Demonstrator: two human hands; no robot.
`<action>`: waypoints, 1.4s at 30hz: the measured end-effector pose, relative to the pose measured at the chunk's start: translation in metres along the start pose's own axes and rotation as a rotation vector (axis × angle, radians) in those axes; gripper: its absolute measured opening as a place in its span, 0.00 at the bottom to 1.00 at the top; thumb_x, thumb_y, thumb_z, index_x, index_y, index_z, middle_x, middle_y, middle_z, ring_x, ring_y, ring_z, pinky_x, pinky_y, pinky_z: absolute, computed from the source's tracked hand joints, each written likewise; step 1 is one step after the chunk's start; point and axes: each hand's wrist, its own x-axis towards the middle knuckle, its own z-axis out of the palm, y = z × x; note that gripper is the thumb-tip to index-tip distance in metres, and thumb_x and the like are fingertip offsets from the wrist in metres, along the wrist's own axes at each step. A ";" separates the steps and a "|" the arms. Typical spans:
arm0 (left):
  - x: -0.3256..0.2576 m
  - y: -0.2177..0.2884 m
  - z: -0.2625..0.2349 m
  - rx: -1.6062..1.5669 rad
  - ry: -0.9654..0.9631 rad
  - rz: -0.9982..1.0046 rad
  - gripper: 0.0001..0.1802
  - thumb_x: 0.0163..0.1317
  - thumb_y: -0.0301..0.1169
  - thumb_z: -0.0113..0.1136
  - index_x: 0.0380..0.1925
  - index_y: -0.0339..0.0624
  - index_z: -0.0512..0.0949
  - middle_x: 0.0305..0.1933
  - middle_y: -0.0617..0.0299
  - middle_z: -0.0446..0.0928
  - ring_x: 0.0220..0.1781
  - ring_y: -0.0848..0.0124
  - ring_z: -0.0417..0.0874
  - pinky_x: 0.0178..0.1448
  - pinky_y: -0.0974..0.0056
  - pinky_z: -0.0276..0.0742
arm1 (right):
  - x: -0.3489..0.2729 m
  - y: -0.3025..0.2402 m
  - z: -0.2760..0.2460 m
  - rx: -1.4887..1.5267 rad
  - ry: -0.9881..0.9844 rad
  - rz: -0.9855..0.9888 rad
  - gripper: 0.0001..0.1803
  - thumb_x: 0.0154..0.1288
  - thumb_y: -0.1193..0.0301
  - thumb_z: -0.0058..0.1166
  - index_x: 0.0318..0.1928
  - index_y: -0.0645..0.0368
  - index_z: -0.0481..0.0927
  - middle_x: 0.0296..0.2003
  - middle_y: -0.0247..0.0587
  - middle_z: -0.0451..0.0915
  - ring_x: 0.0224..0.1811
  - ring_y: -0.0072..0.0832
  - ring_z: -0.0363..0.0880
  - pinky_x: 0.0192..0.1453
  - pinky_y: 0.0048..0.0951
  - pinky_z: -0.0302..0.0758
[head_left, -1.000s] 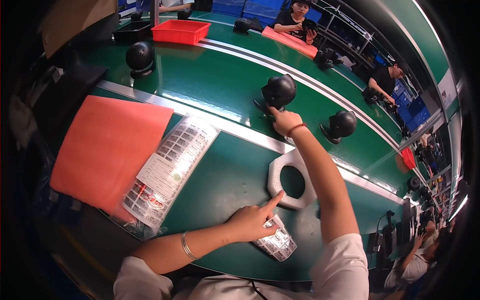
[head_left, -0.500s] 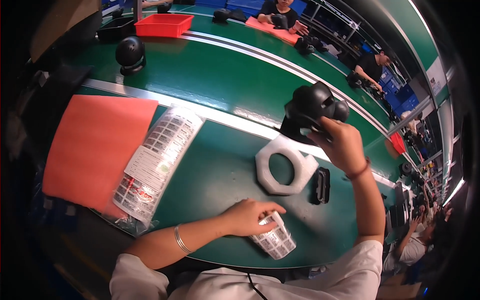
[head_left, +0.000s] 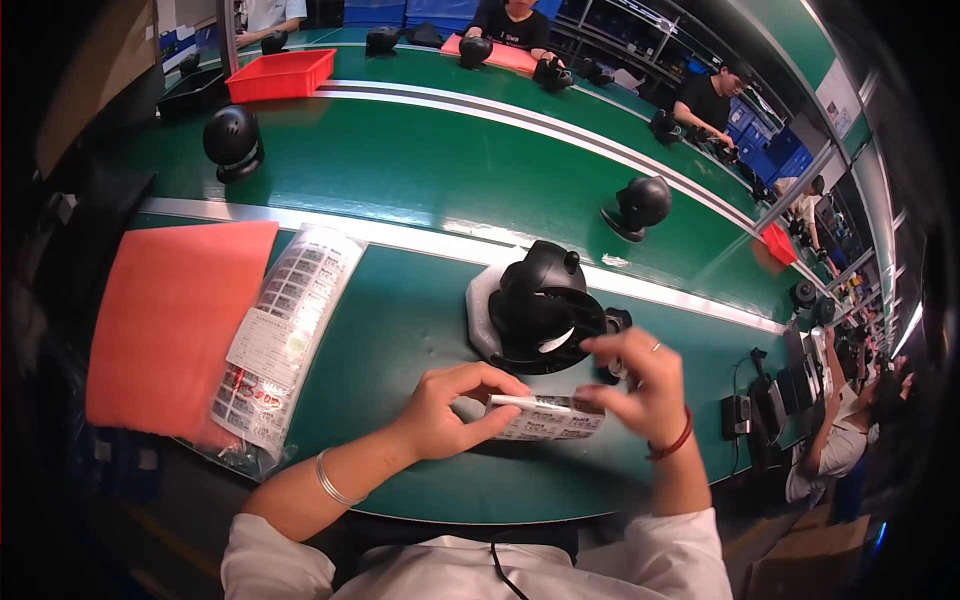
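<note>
My left hand (head_left: 455,405) and my right hand (head_left: 640,385) hold a small clear bag of printed labels (head_left: 545,417) between them, just above the green table (head_left: 400,330). The left thumb and fingers pinch the bag's left end. The right fingers pinch its right end. Just beyond my hands a black dome-shaped device (head_left: 545,300) sits on a white foam ring (head_left: 482,310). A small black part (head_left: 615,322) lies at the device's right side.
A long clear bag of label sheets (head_left: 285,335) lies to the left, partly over an orange mat (head_left: 170,320). Two more black dome devices (head_left: 232,140) (head_left: 640,205) stand on the conveyor beyond. A red tray (head_left: 280,72) is far left. Other people work along the far side and right.
My right hand set the black device on the foam ring and came down to the label bag. My left hand lifted the bag off the table.
</note>
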 end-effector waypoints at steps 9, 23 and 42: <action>-0.004 -0.008 0.007 -0.137 0.080 -0.175 0.11 0.60 0.26 0.64 0.42 0.36 0.77 0.40 0.57 0.84 0.40 0.75 0.83 0.45 0.69 0.80 | -0.030 0.014 0.051 0.185 -0.016 -0.110 0.07 0.51 0.73 0.66 0.33 0.56 0.82 0.22 0.36 0.77 0.19 0.32 0.76 0.23 0.29 0.70; 0.001 -0.006 0.003 0.131 0.024 -0.222 0.03 0.57 0.20 0.65 0.32 0.35 0.83 0.35 0.58 0.82 0.36 0.74 0.82 0.42 0.70 0.76 | -0.050 0.020 0.008 0.585 0.330 0.257 0.26 0.70 0.53 0.47 0.31 0.64 0.84 0.22 0.37 0.77 0.21 0.22 0.69 0.26 0.23 0.62; 0.000 -0.003 0.011 0.252 0.089 -0.212 0.23 0.56 0.22 0.68 0.53 0.38 0.74 0.45 0.55 0.85 0.45 0.69 0.87 0.46 0.70 0.82 | -0.034 -0.009 0.017 0.323 -0.031 -0.113 0.20 0.46 0.75 0.72 0.44 0.63 0.85 0.39 0.43 0.82 0.39 0.37 0.84 0.45 0.30 0.81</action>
